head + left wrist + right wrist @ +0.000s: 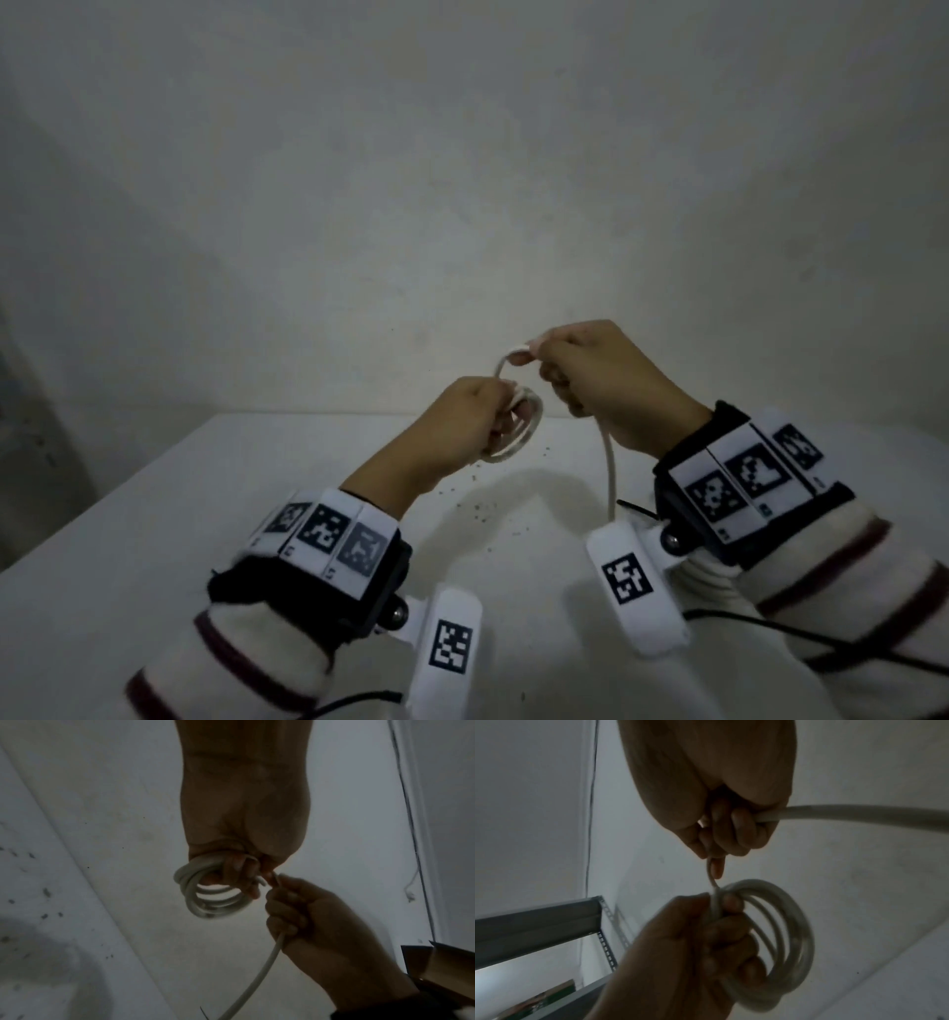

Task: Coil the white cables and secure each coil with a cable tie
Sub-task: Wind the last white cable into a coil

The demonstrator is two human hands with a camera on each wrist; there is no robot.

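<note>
Pale grey plaster wall [462, 180] fills the background behind a white flat tabletop [154, 514], whose far edge runs along the foot of the wall and whose left edge slants toward the near left corner. Both hands are raised above the middle of the table, well inside its edges.

A white round cable [610, 473], partly wound into a small coil of several turns [518, 431], is held in the air. The left hand [462, 416] is closed round one side of the coil, its fingers [731, 943] curled through the loops and the thumb pressing the strands together. Just beside and slightly above it, the right hand [601, 380] is clenched on the cable, pinching a short arc that bridges over to the coil, while the loose length drops from the bottom of the fist toward the table behind the right wrist mount.

Around the hands the tabletop carries a scatter of small dark specks [477, 506]. Bare surface spreads to the left and to the far edge. A thin black wire [801, 632] trails from the right wrist over the near right part of the table. In the right wrist view a grey metal shelf frame with perforated uprights [603, 935] stands against the wall off to the side, well apart from the hands.
</note>
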